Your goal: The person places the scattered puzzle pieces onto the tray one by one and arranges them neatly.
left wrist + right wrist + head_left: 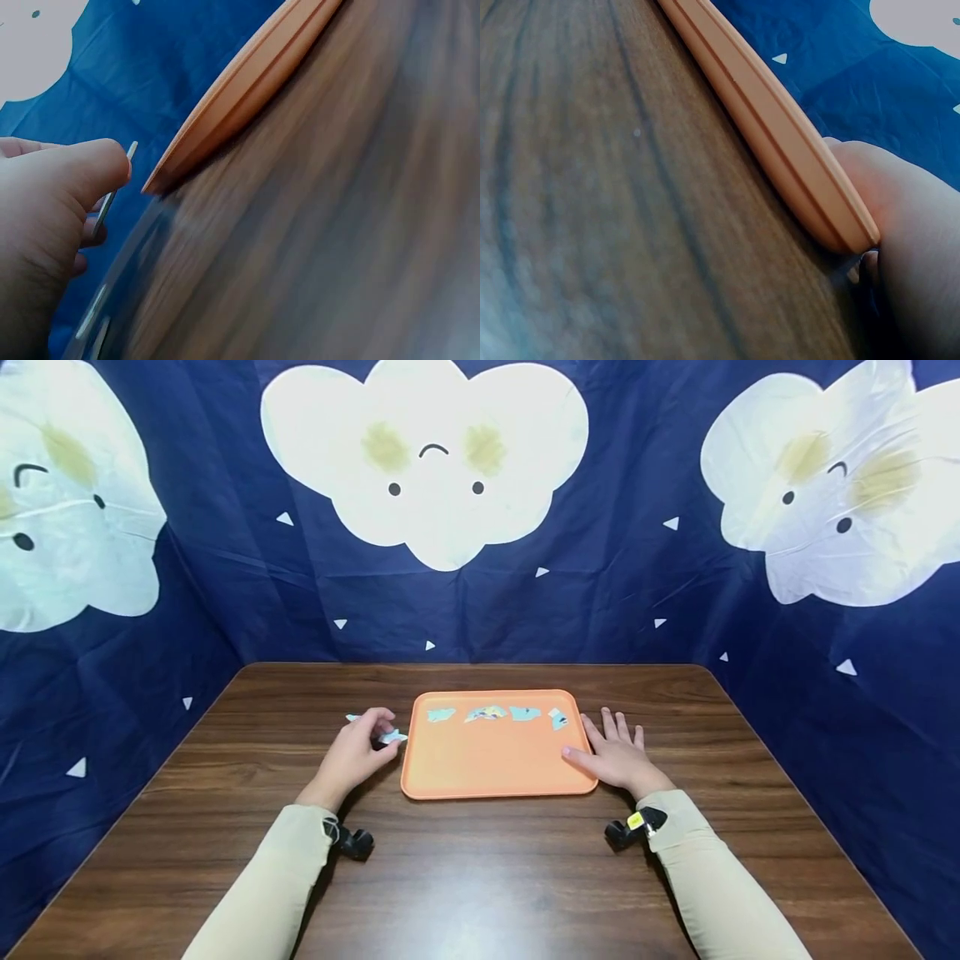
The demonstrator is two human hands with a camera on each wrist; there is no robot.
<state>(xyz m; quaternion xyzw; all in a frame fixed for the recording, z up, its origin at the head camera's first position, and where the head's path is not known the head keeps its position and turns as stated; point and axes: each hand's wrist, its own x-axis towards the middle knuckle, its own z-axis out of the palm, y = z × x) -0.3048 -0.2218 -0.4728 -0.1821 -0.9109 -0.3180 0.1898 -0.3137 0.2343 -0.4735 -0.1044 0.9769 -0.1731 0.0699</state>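
Just left of the orange tray (495,768), my left hand (351,755) pinches a thin light-blue piece with a jagged outline (392,737) between thumb and fingers. The left wrist view shows this flat piece (109,201) edge-on, raised off the table. My right hand (617,758) lies at the tray's right side, fingers spread on the table and thumb over the rim. Along the tray's far side lie a light-blue piece (441,715), a multicoloured piece (486,713), another light-blue piece (525,713) and a blue-and-white piece (558,719).
Another pale piece (352,717) shows on the brown wooden table (480,877) behind my left hand, partly hidden by it. A dark blue cloth (480,610) with white clouds hangs around the table's back and sides.
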